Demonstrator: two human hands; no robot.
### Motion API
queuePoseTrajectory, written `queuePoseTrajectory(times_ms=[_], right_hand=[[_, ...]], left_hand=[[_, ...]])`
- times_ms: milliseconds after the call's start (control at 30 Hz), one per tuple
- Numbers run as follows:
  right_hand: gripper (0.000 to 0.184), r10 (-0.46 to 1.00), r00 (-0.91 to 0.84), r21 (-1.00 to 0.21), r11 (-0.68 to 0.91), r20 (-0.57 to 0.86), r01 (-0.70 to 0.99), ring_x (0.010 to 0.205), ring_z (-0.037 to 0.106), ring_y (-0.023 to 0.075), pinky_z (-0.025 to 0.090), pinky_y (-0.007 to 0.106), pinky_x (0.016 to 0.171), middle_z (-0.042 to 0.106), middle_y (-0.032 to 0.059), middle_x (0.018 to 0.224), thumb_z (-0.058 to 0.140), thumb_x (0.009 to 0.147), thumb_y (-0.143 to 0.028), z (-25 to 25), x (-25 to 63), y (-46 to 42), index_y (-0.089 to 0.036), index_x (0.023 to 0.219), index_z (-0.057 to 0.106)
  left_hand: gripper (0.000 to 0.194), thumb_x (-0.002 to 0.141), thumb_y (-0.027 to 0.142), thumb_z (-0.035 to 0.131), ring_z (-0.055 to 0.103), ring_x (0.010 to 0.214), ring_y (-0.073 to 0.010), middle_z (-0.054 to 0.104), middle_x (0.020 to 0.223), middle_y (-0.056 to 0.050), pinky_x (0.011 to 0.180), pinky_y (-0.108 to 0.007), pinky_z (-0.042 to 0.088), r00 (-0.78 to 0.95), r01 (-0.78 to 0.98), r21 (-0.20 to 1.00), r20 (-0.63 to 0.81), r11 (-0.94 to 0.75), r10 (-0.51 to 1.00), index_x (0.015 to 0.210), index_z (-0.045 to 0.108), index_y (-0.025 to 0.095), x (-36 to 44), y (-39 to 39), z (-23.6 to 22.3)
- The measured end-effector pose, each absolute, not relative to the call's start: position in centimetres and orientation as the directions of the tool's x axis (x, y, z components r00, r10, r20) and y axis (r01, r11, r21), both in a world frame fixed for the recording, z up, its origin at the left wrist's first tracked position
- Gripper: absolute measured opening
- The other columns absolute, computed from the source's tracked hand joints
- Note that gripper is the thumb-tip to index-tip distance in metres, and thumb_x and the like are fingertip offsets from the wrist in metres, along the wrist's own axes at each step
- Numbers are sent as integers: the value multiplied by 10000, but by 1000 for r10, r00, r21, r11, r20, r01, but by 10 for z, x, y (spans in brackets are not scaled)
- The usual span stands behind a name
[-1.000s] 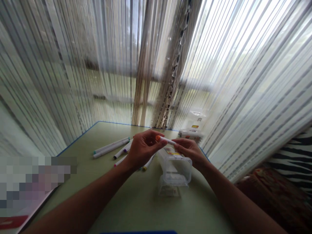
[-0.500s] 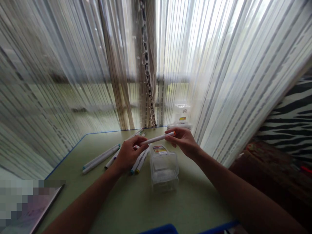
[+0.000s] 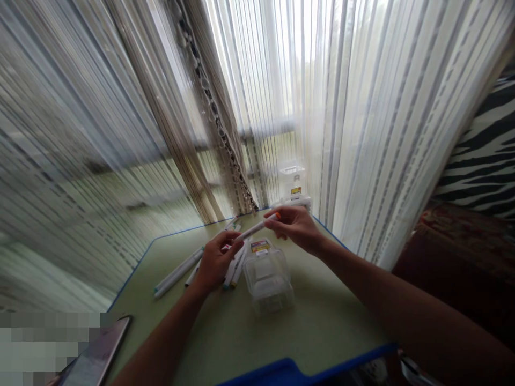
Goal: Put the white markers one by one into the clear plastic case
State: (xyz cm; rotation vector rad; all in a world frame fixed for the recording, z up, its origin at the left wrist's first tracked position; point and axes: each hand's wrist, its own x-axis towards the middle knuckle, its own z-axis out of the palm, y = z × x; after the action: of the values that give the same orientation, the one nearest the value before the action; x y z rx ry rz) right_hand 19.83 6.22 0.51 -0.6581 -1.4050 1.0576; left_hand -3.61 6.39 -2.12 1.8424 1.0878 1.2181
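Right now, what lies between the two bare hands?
In the head view, a slim white orange-ended marker spans from the left hand to the right hand.

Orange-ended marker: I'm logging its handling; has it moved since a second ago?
Yes: the marker has turned, its orange end going from left of the label on the clear case to right of it.

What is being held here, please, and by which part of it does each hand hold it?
A white marker. The right hand holds it near its orange end, and the left hand holds it near the opposite end.
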Motion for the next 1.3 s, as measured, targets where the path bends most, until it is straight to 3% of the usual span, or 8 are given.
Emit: queuePoseTrajectory(times_ms=[233,533,767,933,1000,1133,1300], right_hand=[[357,911,-82,-902,381,404,-205,440,571,75,395,179,371,701,23,662,832,724,-457,9,203,65,-127,807,721],[295,874,2,-857,476,486,-198,464,594,95,442,205,401,731,37,685,847,731,-370,40,215,38,-139,883,742],[252,894,84,-868,447,439,-217,483,645,126,472,204,402,724,30,643,871,693,-341,53,226,-6,-158,810,742],[252,901,209,-892,417,381,-174,481,684,156,529,216,414,722,28,615,870,692,-357,45,225,-39,-171,726,703],[261,897,247,-896,413,368,-166,486,697,165,554,224,432,727,29,616,870,698,-363,41,220,-49,-173,717,692],[281,895,278,-888,412,350,-206,512,716,172,580,225,456,740,32,629,874,699,-376,39,206,-59,-173,715,680],[278,895,213,-883,431,392,-187,532,713,159,605,250,501,749,36,672,840,748,-403,41,192,-57,-170,751,689]], left_hand=[[336,845,455,710,530,544,-102,606,665,14,516,-215,437,209,204,869,410,-450,888,971,701,143,-32,56,-17],[365,828,471,716,564,592,-108,642,803,-19,538,-225,467,139,111,857,488,-503,862,994,683,147,-31,49,-11],[281,828,390,712,575,621,-120,675,812,-39,559,-226,459,153,30,863,494,-504,856,965,726,145,-33,49,-9],[330,857,428,647,550,587,-121,649,730,-24,535,-235,447,206,-84,869,494,-488,845,990,720,135,-32,45,-2],[386,837,456,682,553,591,-119,654,761,-30,536,-241,460,260,-138,864,504,-485,824,1053,713,138,-30,40,5],[396,764,335,807,558,606,-93,658,891,-25,535,-234,466,341,-346,838,531,-422,775,1123,720,192,-25,27,19],[259,761,324,823,537,548,-92,642,680,-7,504,-230,428,270,-375,836,511,-399,816,948,772,152,-26,27,22]])
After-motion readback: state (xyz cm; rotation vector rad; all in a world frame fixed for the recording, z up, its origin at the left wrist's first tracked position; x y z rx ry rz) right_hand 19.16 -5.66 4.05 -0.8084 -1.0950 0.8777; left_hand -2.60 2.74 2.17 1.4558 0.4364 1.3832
